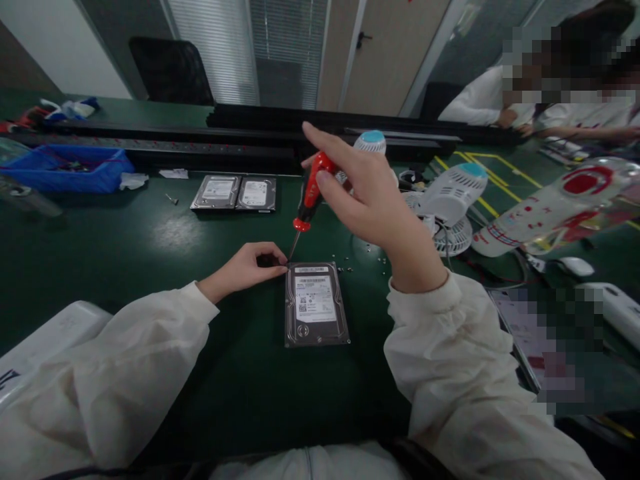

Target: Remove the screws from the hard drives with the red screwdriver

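A hard drive [315, 303] lies label up on the green table in front of me. My right hand [363, 187] grips a red and black screwdriver [311, 193] by its handle, tilted, with the tip at the drive's far left corner. At that same corner my left hand [253, 267] has its thumb and forefinger brought together around the screwdriver's tip. Whatever sits between those fingertips is too small to make out. Several small screws [350, 269] are scattered on the table to the right of the drive.
Two more hard drives [233, 193] lie farther back. A blue tray [70, 170] stands at the back left. White fans [450, 193], a patterned bottle [530, 217] and a mouse [576, 266] occupy the right side. Black rails [250, 150] span the back. People sit at the far right.
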Demonstrator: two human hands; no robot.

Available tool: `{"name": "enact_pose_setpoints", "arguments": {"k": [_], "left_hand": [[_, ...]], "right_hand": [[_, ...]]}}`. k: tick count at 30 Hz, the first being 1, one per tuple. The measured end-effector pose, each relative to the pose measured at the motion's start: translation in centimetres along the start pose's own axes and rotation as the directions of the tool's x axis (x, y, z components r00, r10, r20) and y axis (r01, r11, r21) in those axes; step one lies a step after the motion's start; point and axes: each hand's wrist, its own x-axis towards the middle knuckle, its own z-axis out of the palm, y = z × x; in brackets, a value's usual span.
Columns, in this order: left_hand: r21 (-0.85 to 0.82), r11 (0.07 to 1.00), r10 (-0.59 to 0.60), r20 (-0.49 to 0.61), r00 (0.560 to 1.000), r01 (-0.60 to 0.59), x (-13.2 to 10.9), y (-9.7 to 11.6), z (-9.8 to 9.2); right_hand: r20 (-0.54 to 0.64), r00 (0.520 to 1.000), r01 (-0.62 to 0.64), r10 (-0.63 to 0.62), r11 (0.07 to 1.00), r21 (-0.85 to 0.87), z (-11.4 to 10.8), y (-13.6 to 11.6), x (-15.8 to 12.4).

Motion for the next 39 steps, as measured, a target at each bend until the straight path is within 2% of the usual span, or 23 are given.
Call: {"name": "enact_pose_setpoints", "arguments": {"k": [5, 9, 15, 23, 28, 32, 39], "left_hand": [[0.008, 1.0, -0.003, -0.019, 1.0, 0.003, -0.02, -0.19, 0.09], [0.018, 1.0, -0.003, -0.015, 1.0, 0.003, -0.04, -0.06, 0.1], [0.032, 0.999, -0.017, -0.023, 1.0, 0.018, -0.01, 0.18, 0.13], [-0.023, 0.999, -0.031, -0.021, 0.999, 0.03, -0.01, 0.41, 0.22], [-0.022, 1.0, -0.016, -0.013, 1.0, 0.016, 0.09, 0.31, 0.18], [-0.039, 0.999, 0.004, -0.015, 1.0, -0.004, 0.15, 0.02, 0.29], [-0.031, 0.999, 0.025, -0.013, 1.0, -0.026, 0.14, -0.15, 0.3]], "right_hand": [[-0.028, 0.998, 0.062, -0.061, 0.998, 0.016, 0.46, -0.37, 0.2], [-0.016, 0.999, 0.046, -0.047, 0.999, -0.01, 0.39, -0.87, 0.17], [-0.057, 0.998, -0.025, 0.021, 0.997, -0.074, 0.41, -0.89, 0.24], [-0.008, 0.996, 0.09, -0.089, 0.993, 0.08, -0.12, -0.32, -0.22], [-0.064, 0.99, 0.129, -0.122, 0.985, 0.115, 0.19, -0.28, -0.07], [-0.045, 0.987, 0.161, -0.155, 0.968, 0.194, 0.18, -0.38, -0.02], [-0.031, 0.994, 0.108, -0.104, 0.974, 0.2, 0.13, -0.66, 0.01]]}}
